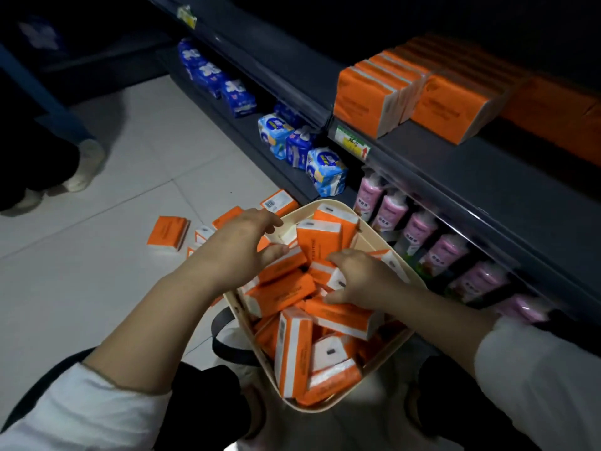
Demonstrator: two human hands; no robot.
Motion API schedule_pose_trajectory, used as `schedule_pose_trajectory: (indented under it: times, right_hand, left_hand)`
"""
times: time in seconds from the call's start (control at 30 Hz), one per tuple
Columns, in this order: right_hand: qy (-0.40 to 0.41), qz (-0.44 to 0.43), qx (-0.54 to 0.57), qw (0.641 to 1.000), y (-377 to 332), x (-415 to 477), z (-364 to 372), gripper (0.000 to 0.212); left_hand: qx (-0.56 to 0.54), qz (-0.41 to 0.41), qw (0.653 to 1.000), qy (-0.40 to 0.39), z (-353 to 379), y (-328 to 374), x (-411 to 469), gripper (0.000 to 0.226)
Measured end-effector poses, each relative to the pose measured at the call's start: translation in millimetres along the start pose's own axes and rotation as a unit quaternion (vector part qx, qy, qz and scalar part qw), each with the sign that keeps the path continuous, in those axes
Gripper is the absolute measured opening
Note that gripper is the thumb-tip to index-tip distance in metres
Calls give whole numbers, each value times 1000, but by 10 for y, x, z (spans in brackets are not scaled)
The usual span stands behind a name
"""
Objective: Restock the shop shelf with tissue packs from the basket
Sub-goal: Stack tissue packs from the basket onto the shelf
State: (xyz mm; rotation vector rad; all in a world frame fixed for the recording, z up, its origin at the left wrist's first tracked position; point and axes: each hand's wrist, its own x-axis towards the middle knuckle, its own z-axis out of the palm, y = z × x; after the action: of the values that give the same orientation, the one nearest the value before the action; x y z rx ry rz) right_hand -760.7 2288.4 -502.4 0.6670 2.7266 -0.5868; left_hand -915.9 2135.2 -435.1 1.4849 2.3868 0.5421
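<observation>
A cream basket (244, 333) stands on the floor in front of me, heaped with several orange-and-white tissue packs (294, 349). My left hand (239, 245) reaches over the basket's left rim with its fingers spread and its thumb touching a pack; it holds nothing. My right hand (361, 279) is down among the packs, with fingers and thumb curled round one tissue pack (335, 278) whose white end shows. Up on the dark shop shelf (455, 177) at the right stand rows of larger orange tissue packs (367, 99).
Loose orange packs (167, 232) lie on the tiled floor left of the basket. Blue packs (235, 97) and pink packs (392, 213) fill the lower shelves. Another person's feet (86, 164) stand at the far left. A price tag (353, 143) hangs on the shelf edge.
</observation>
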Motion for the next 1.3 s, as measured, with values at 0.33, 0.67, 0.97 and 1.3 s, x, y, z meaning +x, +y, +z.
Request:
schedule_pose_trajectory:
  times: [0.33,0.67,0.97,1.3]
  right_hand:
    - [105,73,178,976,122,80,-301,39]
    - [-10,-2,574,819,249,-145,-823,45]
    - [22,52,306,950,305,-98,-474,91]
    - [-144,-104,-90,980,312,-348,186,93]
  left_hand:
    - [19,12,999,-41,23,67,217,55]
    - [-132,-16,990,-40,25,203,393,72]
    - [-80,-65,987,123,-22,106,440,43]
    - [-75,-65,988,119,-25,105,421,47]
